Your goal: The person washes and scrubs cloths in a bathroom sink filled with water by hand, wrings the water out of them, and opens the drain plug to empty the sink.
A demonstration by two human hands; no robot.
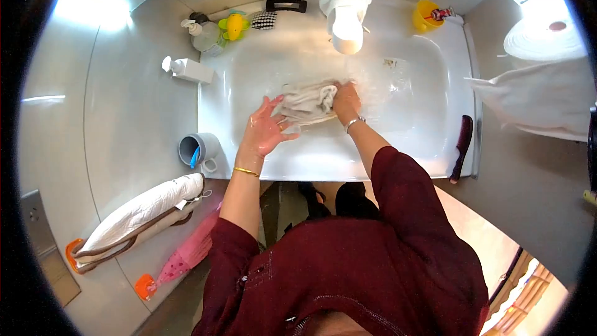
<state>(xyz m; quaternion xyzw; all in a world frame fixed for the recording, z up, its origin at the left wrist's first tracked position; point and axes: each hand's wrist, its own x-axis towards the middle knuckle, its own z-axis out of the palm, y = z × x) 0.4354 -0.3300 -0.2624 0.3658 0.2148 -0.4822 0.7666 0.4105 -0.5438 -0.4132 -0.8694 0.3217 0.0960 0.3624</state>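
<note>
A wet, crumpled whitish cloth [303, 104] lies in the white sink basin [410, 121], below the white faucet [347, 28]. My right hand [346, 101], with a bracelet at the wrist, is closed around the cloth's right end. At the left end of the cloth, my left hand [266, 129] has its palm turned up and its fingers spread. Its fingertips are at the cloth's edge; whether they touch it I cannot tell. The left hand looks wet, and a gold bangle circles that wrist.
Along the back rim stand a clear pump bottle [208, 38], a black hair claw [286, 4] and a yellow cup [426, 16]. At left are a white pump bottle [194, 71] and a grey cup [199, 149]. A dark comb [461, 148] lies on the right rim.
</note>
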